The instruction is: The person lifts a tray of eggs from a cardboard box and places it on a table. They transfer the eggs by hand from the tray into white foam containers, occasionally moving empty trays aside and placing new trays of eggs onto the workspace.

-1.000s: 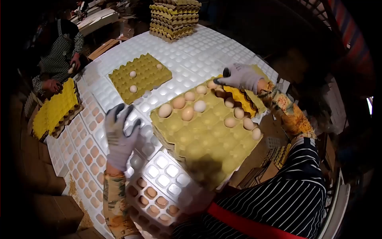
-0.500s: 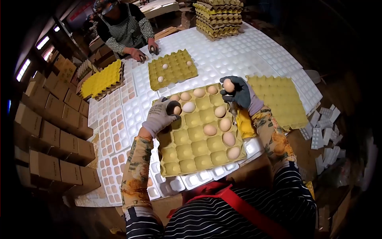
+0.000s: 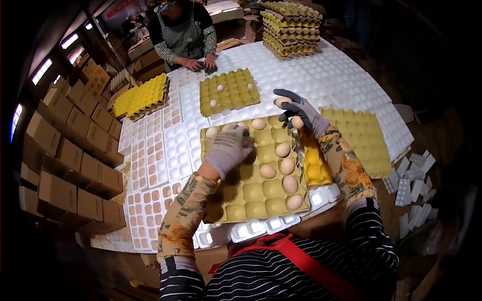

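While white trays (image 3: pixel 346 75) spread out beneath, your part-filled egg tray (image 3: pixel 256 192) lies before you; your left hand (image 3: pixel 228 149) bends over it, grip too hidden to tell; your right hand (image 3: pixel 305 114), half curled, holds two eggs (image 3: pixel 283 102).

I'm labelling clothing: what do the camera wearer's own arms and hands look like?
The left hand and right hand wear pale grey gloves, the right one dark-fingered. Tan forearm covers bear orange flowers; behind them, dark sleeves have thin white stripes.
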